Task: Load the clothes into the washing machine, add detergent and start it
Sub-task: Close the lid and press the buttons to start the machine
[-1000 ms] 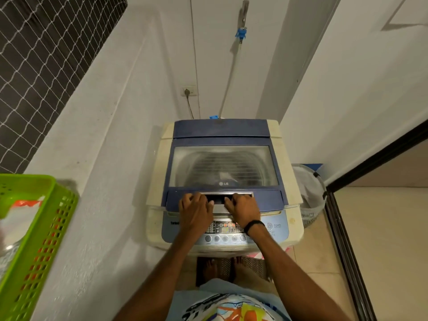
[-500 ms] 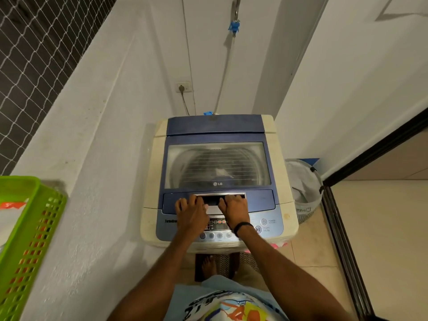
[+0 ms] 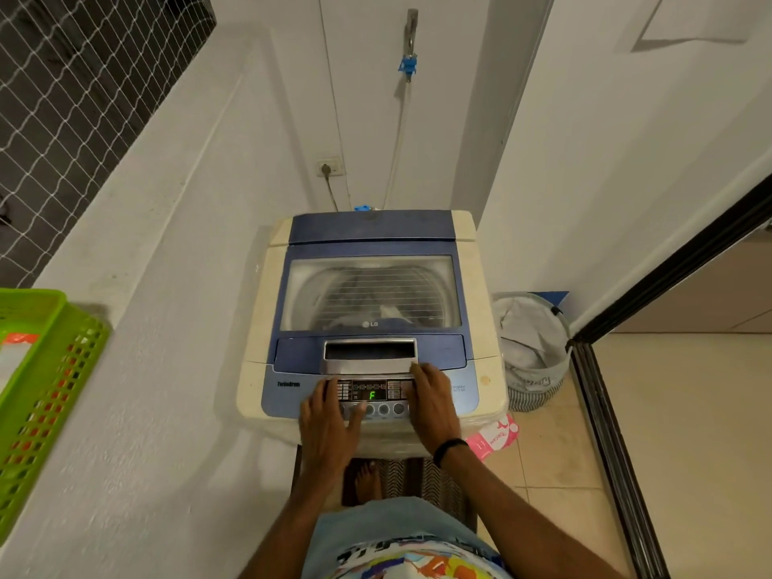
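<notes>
Against back wall, washer [image 3: 372, 227]: cream body, blue top.
Lid [image 3: 369, 292]: shut, flat on washer; clothes [image 3: 390, 313] dimly visible through its window, down inside washer.
Basket [image 3: 50, 369]: green, well left of washer.
Bin [image 3: 534, 348]: pale, just right of washer, cloth inside.
Left hand [image 3: 328, 428]: flat on left part of washer's panel [image 3: 284, 394], fingers spread over buttons [image 3: 383, 409], holding nothing.
Right hand [image 3: 432, 407]: flat on right part of panel, fingers straight and close together, tips at lower edge of lid handle [image 3: 369, 351].
Packet [image 3: 495, 438]: pink, low beside washer's front right corner.
Display [image 3: 372, 396]: on washer's panel between hands, green "F" lit.
</notes>
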Motion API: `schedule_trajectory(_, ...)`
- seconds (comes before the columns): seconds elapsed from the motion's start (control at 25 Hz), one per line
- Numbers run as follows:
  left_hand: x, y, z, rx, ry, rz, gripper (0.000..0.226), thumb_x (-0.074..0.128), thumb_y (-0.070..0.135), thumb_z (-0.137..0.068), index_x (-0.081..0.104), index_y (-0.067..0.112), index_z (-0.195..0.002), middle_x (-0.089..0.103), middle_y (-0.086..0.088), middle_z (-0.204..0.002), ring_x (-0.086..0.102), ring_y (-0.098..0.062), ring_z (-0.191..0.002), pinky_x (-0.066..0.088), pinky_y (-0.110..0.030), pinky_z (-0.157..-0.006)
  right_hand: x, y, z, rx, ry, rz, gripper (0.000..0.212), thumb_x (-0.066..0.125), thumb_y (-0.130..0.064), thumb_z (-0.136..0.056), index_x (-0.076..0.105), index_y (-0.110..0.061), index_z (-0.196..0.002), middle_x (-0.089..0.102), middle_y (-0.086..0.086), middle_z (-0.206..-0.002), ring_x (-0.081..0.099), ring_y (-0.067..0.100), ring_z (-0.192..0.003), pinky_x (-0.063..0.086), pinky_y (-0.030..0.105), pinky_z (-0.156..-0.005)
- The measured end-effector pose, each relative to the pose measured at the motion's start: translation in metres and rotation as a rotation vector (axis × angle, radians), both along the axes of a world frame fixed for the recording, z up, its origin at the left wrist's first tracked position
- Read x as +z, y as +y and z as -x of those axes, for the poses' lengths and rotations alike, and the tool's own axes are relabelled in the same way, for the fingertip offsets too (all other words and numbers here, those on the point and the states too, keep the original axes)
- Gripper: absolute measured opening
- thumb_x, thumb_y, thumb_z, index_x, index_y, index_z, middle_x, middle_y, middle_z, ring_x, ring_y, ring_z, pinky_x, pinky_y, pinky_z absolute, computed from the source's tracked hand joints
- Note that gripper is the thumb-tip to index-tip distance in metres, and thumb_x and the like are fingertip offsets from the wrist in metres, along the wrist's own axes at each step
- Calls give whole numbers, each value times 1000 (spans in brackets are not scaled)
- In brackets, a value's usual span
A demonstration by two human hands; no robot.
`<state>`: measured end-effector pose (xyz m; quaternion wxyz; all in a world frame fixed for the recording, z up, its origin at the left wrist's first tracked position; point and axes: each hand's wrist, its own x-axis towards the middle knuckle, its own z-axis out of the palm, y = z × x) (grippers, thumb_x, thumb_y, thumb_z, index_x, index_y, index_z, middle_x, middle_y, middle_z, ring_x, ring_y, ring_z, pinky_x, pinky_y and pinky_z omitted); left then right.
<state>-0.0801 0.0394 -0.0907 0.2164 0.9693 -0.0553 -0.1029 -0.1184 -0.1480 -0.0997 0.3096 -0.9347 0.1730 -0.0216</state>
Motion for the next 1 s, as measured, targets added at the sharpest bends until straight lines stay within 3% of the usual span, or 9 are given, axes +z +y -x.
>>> schedule_trajectory(0.16,6,-1,39,-21,65,-46,91,39,76,-80,36,17,-148,37,-12,-154,36,-33,-139,38,-46,-109,-1,-22,29,-310,28,19,20,60,-22,-93,65,-16,-111,63,9,-102,50,21,-91,45,28,-76)
schedule_trajectory(0.32,12,-15,58,-100,101,-50,82,61,57,-86,28,23,-152,28,-6,-160,25,-27,-146,31,-44,-117,0,-24,48,-357,19,-23,17,55,-22,-97,69,-12,-99,64,11,-94,50,21,-84,42,28,-73)
schedule_trajectory(0.56,16,-26,24,-183,61,-133,101,68,64,-76,20,22,-155,19,-10,-163,19,-30,-149,16,-46,-123,8,-18,56,-224,168,20,30,42,-27,-101,56,-22,-126,64,3,-81,56,16,-64,51,29,-57)
schedule_trajectory(0.76,16,-37,-4,-316,59,-262,120,68,76,-65,8,28,-157,10,-9,-165,13,-30,-151,8,-52,-122,19,-3,63,-92,339,95,61,40,-19,-98,17,-32,-154,54,-3,-70,40,9,-50,31,19,-46)
schedule_trajectory(0.84,15,-38,-8,-358,64,-315,121,68,77,-65,6,28,-157,7,-9,-165,11,-30,-151,8,-54,-122,16,4,63,-84,371,116,67,40,-19,-97,8,-30,-155,53,-2,-71,44,12,-53,36,22,-50)
schedule_trajectory(1.0,14,-37,-10,-388,57,-345,119,72,69,-69,3,28,-157,1,-9,-166,8,-31,-152,6,-54,-122,16,7,62,-114,383,104,68,40,-19,-96,7,-29,-155,55,0,-72,52,18,-61,50,30,-61)
